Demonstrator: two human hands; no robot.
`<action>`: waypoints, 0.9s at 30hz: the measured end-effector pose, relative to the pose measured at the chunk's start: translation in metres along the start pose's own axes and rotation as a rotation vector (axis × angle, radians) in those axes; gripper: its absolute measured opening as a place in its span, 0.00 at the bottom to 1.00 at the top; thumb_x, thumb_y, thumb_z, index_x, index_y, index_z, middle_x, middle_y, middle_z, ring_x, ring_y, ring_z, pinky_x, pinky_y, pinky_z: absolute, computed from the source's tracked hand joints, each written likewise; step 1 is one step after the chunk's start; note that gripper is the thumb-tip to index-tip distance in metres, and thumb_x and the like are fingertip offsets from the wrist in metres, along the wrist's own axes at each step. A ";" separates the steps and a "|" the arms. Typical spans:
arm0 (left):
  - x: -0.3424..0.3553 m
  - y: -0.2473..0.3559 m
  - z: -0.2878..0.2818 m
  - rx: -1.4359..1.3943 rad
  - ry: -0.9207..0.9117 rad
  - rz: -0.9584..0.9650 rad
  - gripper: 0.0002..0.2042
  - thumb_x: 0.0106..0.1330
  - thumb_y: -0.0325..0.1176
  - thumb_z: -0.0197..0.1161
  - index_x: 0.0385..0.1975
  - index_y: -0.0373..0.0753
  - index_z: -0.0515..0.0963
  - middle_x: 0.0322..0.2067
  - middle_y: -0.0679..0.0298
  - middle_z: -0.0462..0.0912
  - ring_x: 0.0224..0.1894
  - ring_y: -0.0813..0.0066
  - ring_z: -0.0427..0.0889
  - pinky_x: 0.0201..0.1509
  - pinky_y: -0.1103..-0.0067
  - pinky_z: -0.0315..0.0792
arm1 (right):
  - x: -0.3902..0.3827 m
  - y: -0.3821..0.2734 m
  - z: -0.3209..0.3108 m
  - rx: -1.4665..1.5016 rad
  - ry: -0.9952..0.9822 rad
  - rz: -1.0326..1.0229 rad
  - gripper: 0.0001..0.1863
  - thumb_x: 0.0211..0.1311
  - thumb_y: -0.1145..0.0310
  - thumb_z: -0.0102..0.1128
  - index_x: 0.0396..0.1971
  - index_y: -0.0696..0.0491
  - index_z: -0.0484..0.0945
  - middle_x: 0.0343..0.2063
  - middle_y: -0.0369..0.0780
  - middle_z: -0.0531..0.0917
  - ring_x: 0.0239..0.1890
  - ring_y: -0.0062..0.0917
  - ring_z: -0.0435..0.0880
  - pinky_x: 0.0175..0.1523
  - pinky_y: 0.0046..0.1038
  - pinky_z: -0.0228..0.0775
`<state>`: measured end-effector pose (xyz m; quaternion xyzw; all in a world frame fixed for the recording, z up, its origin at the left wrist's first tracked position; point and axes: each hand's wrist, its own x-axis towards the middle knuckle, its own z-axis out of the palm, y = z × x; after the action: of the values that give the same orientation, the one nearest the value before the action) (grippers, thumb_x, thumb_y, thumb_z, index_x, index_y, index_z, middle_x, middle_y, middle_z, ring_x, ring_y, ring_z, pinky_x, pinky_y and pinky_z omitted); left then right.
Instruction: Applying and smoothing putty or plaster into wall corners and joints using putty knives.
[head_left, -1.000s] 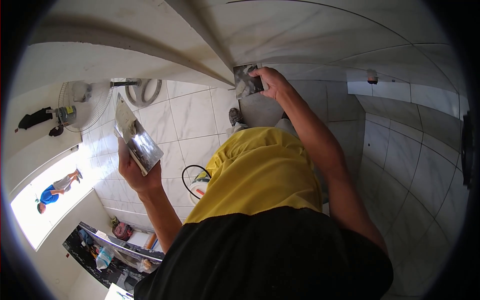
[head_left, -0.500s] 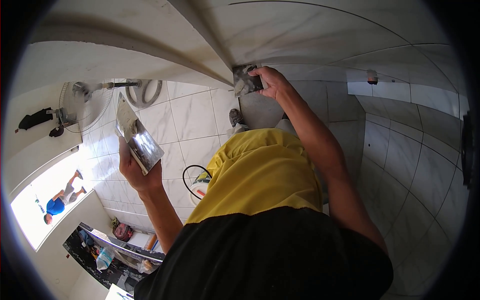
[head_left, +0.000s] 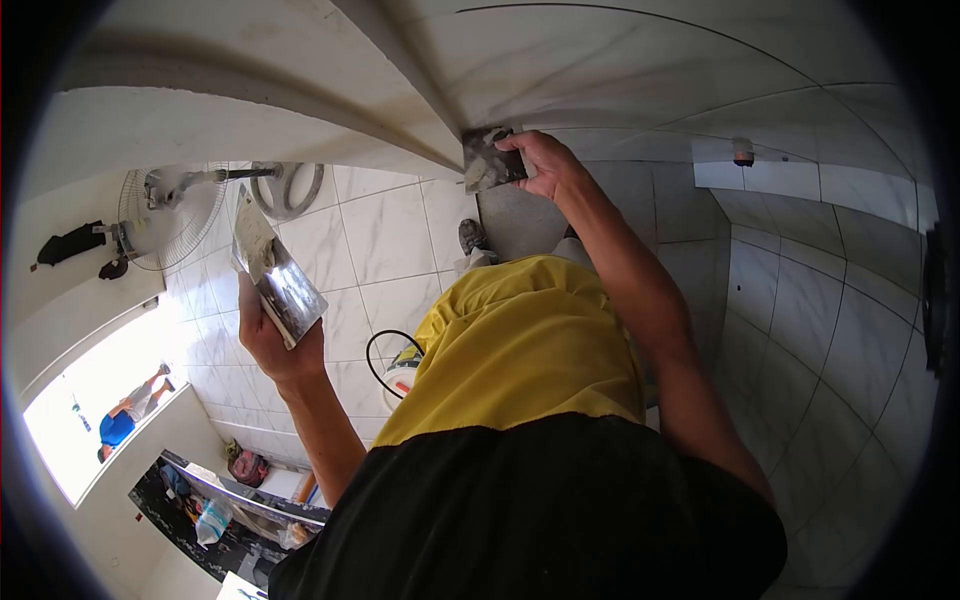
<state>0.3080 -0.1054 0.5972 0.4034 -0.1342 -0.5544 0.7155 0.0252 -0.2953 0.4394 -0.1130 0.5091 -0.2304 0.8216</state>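
Note:
My left hand (head_left: 280,340) grips a metal plastering trowel (head_left: 290,300) from below. A lump of pale putty (head_left: 257,240) lies along the trowel's far part. Ahead and to the right, my right hand (head_left: 543,165) is closed on a putty-smeared scraper (head_left: 488,165), thumb on its near face. The scraper's far-left edge is up against the corner where the white wall edge (head_left: 420,90) meets the tiled wall (head_left: 620,70). Whether its blade presses on the wall is hard to make out.
A standing fan (head_left: 170,205) is at the left, its round base beside it. A white bucket (head_left: 400,385) with a black handle stands by my left leg. Lower left is a dark shelf (head_left: 190,530) with bags. A person in blue (head_left: 120,425) is beyond the doorway.
My right hand and the scraper have shifted very slightly left. The left hand and trowel look still. Beyond the doorway, the person has moved.

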 end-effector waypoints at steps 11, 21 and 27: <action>0.002 0.001 -0.001 0.058 0.077 0.003 0.16 0.72 0.37 0.42 0.51 0.36 0.69 0.43 0.63 0.79 0.40 0.76 0.81 0.40 0.81 0.77 | -0.030 -0.013 0.015 0.017 0.019 -0.034 0.17 0.48 0.72 0.61 0.41 0.52 0.74 0.41 0.36 0.77 0.45 0.27 0.75 0.52 0.38 0.62; 0.005 0.002 0.006 0.061 0.060 -0.013 0.15 0.72 0.38 0.43 0.50 0.36 0.70 0.40 0.64 0.80 0.37 0.77 0.82 0.37 0.81 0.78 | -0.060 -0.028 0.030 0.045 -0.046 -0.064 0.15 0.47 0.73 0.62 0.38 0.53 0.76 0.38 0.37 0.80 0.42 0.27 0.79 0.53 0.36 0.66; 0.006 0.000 0.022 0.121 0.268 0.037 0.17 0.71 0.36 0.44 0.53 0.34 0.68 0.32 0.62 0.79 0.25 0.84 0.77 0.20 0.87 0.72 | -0.066 -0.032 0.032 0.052 -0.049 -0.097 0.14 0.47 0.74 0.63 0.37 0.53 0.76 0.36 0.37 0.81 0.39 0.28 0.81 0.48 0.35 0.73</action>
<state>0.2959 -0.1200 0.6091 0.5137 -0.0782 -0.4730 0.7115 0.0201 -0.2925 0.5193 -0.1216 0.4766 -0.2804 0.8243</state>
